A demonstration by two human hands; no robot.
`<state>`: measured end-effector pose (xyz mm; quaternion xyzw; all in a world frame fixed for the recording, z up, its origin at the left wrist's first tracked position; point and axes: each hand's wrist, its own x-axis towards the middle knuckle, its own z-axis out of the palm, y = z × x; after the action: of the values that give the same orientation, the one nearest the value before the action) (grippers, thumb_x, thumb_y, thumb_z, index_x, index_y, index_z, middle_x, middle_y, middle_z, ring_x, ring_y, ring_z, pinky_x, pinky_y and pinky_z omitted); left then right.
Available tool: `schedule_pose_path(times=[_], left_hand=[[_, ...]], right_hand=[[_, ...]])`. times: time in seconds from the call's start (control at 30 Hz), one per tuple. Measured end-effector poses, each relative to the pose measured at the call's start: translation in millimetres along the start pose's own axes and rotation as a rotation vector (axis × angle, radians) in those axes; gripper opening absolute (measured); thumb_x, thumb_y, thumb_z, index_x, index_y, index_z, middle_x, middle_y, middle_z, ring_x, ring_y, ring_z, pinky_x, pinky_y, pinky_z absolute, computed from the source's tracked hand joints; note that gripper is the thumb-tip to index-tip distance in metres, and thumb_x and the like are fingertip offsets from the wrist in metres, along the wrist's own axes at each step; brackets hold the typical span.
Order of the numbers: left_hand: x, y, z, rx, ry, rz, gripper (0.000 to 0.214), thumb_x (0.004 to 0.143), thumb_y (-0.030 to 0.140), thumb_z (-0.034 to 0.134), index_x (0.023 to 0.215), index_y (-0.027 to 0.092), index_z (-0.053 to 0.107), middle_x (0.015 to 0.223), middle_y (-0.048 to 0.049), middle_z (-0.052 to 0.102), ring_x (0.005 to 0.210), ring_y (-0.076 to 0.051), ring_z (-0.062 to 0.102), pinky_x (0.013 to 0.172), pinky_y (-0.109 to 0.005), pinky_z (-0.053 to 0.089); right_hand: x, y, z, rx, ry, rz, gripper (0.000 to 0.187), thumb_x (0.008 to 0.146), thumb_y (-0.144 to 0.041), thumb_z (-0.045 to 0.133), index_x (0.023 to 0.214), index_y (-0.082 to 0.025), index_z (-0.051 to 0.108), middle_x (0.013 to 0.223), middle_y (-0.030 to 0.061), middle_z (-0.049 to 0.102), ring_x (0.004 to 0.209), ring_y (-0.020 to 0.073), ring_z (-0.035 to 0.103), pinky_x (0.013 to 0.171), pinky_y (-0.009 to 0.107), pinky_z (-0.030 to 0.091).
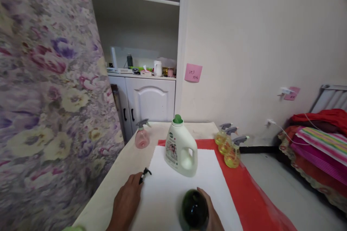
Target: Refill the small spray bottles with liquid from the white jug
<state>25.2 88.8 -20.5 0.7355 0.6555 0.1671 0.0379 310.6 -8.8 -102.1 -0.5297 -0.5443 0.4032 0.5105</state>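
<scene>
My left hand (pixel 127 202) rests on the table edge beside a white sheet (pixel 168 191), fingers closed on a small black sprayer head (pixel 144 174). My right hand (pixel 210 211) is wrapped round a dark green round bottle (pixel 194 210) standing on the white sheet near the front. A large white detergent jug (pixel 181 149) with a green cap stands upright on the sheet, farther back between the hands.
A pink spray bottle (pixel 142 135) stands at the table's back left. Three yellow spray bottles (pixel 229 144) line the right edge on a red cloth (pixel 252 202). A floral curtain (pixel 46 97) hangs at left; white cupboard (pixel 149 99) behind; bedding (pixel 320 144) at right.
</scene>
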Motion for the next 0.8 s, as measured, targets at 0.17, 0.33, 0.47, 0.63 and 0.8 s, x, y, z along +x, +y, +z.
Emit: schedule_pose_path(times=[0.17,0.33,0.47,0.63,0.8], left_hand=[[-26,4,-14.6,-0.507,0.226,-0.172,0.044,0.082,0.051,0.048,0.115,0.024,0.056,0.113,-0.0075,0.070,0.098,-0.028,0.067,0.081,-0.034,0.051],[-62,55,-35.4,-1.267,0.324,-0.371,0.057,0.063,0.053,0.074,0.112,0.027,0.059,0.113,-0.0021,0.071,0.100,-0.023,0.068,0.087,-0.028,0.052],[-80,114,-50.2,-1.744,0.313,-0.372,0.052,0.059,0.041,0.084,0.104,0.026,0.065,0.104,0.0022,0.073,0.092,-0.016,0.070,0.082,-0.019,0.054],[-82,166,-58.4,-1.850,0.288,-0.217,0.045,0.064,0.031,0.084,0.104,0.022,0.066,0.101,0.0003,0.074,0.096,-0.015,0.068,0.086,-0.018,0.054],[-76,193,-55.0,-1.801,0.306,-0.199,0.041,0.067,0.033,0.081,0.103,0.022,0.064,0.103,0.0000,0.074,0.099,-0.015,0.068,0.091,-0.022,0.050]], right_hand=[[-6,-4,-1,-0.047,-0.053,0.035,0.104,0.045,-0.007,0.073,0.138,-0.016,0.028,0.145,0.0153,0.043,0.137,0.0293,0.037,0.115,0.040,0.025],[-7,-13,5,-0.083,0.005,-0.011,0.100,0.046,-0.005,0.066,0.138,-0.014,0.026,0.146,0.0161,0.041,0.138,0.0301,0.035,0.116,0.044,0.022],[-6,-9,5,-0.084,-0.041,-0.053,0.101,0.048,-0.010,0.068,0.138,-0.011,0.022,0.146,0.0195,0.039,0.138,0.0314,0.034,0.116,0.043,0.024],[-3,-2,6,-0.062,-0.048,-0.079,0.102,0.048,-0.009,0.067,0.138,-0.012,0.019,0.146,0.0184,0.038,0.138,0.0289,0.035,0.115,0.039,0.027],[-3,-7,7,-0.032,-0.043,-0.076,0.100,0.047,-0.007,0.066,0.137,-0.014,0.023,0.144,0.0166,0.042,0.136,0.0288,0.038,0.114,0.038,0.029]])
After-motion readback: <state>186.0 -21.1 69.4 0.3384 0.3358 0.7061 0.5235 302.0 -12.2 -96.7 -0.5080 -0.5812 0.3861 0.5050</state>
